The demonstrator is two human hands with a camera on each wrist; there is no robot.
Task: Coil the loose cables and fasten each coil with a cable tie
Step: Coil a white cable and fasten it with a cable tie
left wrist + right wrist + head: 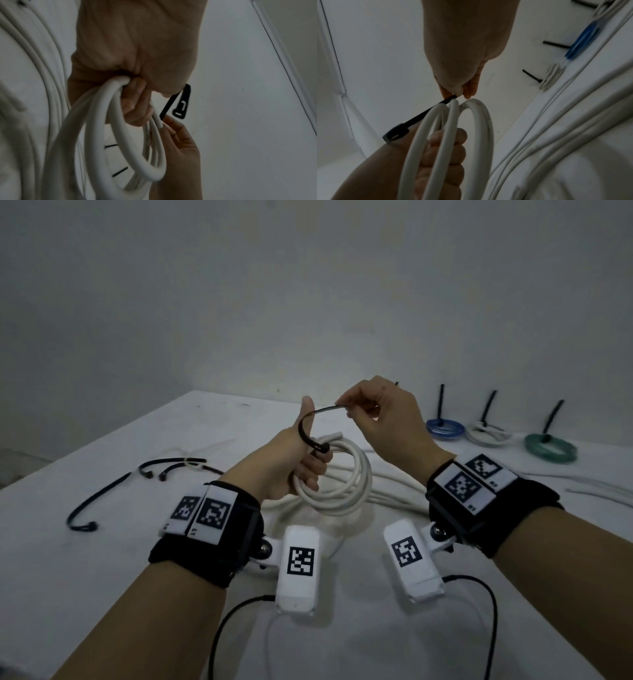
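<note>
My left hand [291,463] had its fingers curled round the white cable coil [346,484], thumb raised, holding it up off the tabletop [102,570]. My right hand [380,419], just above and beside that grip, pinched the tail of the black cable tie [310,419], which arched from the pinch over my left thumb down to its head at the left fingers, against the coil. Well beyond the right grip sat the tied blue coil [445,429], white coil [488,433] and green coil [550,447], and spare black ties [99,501] lay off to the left of my left grip.
</note>
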